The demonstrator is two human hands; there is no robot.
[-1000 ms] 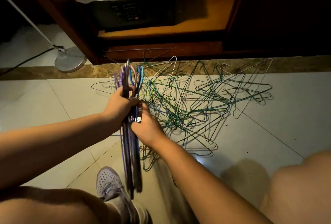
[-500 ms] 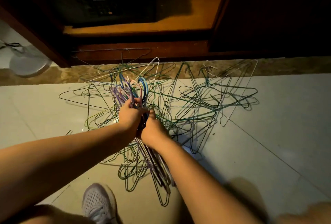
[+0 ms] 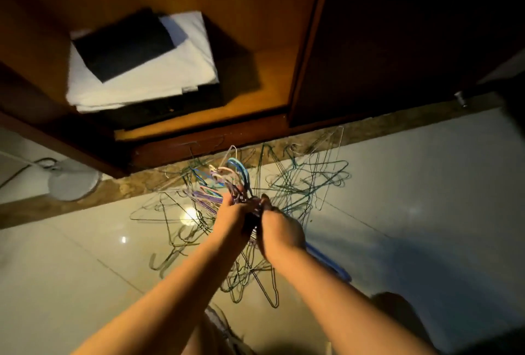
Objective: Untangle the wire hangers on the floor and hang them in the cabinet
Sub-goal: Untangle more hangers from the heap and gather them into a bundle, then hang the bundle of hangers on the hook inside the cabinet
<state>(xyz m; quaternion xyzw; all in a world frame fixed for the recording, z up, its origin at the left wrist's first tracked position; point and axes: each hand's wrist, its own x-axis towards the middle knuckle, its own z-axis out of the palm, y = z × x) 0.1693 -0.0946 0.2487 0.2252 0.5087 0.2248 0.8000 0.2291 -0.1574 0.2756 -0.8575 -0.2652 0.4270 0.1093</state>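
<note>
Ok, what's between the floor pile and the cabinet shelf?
Head view: a brown stone strip, then the cabinet's dark wooden plinth. The pile's far hangers overlap the strip.

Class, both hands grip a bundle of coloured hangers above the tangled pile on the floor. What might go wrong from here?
1. Hooks of the bundle fan out loosely above the left hand and right hand; one might slip back into the pile.
2. Pile wires lie close to the shoe; a step toward the cabinet might snag them.
</note>
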